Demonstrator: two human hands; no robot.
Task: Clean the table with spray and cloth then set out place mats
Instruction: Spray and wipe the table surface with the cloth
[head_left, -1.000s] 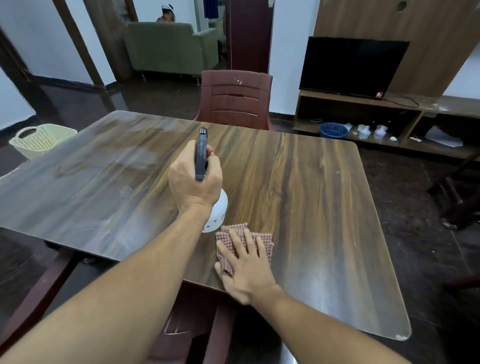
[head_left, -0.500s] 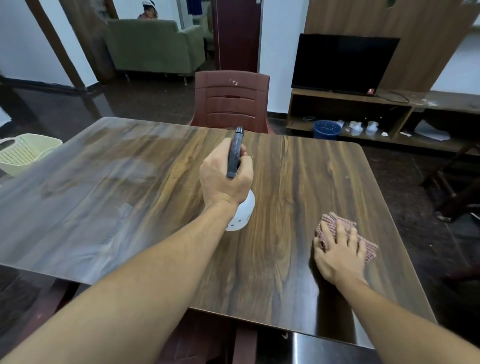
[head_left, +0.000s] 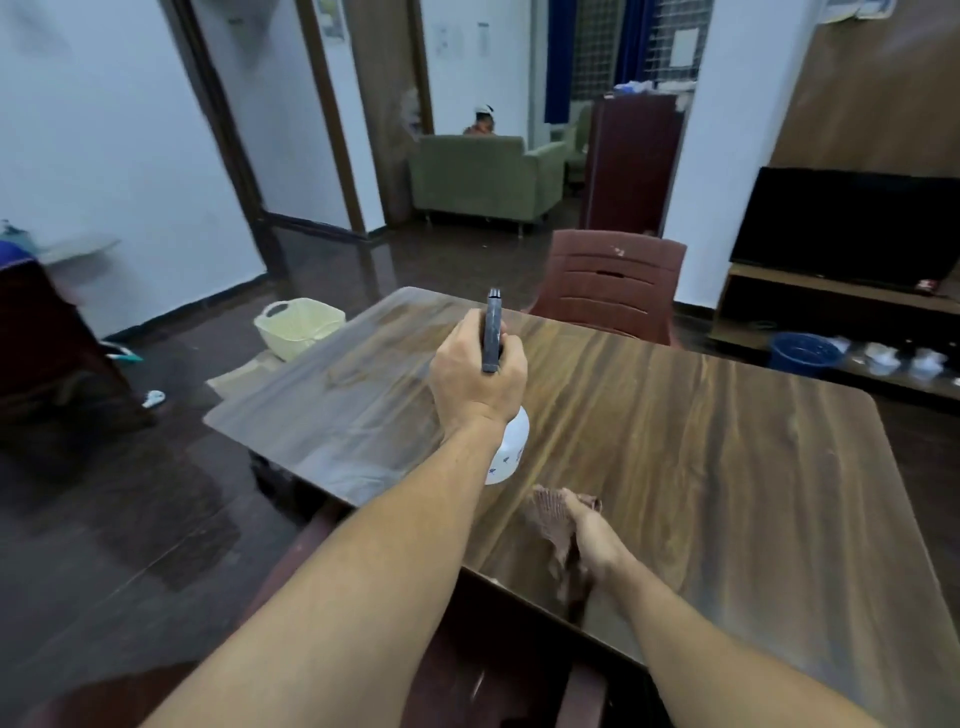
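My left hand (head_left: 475, 382) grips the dark head of a white spray bottle (head_left: 508, 449) and holds it upright above the wooden table (head_left: 727, 467). My right hand (head_left: 592, 540) presses a reddish checked cloth (head_left: 551, 519) on the table close to the near edge, just below the bottle. The cloth and hand are blurred by motion. The bottle's lower body shows beside my left wrist; the trigger is hidden by my fingers.
A maroon plastic chair (head_left: 613, 283) stands at the table's far side. A pale yellow basket (head_left: 298, 327) sits on the floor to the left. A TV unit (head_left: 841, 312) with a blue bowl (head_left: 802, 353) is at right. A person sits beyond a green sofa (head_left: 485, 176).
My right hand has swept the cloth from the table's right side back left to the near edge under the bottle. The view has turned left and up. My left hand still holds the bottle.
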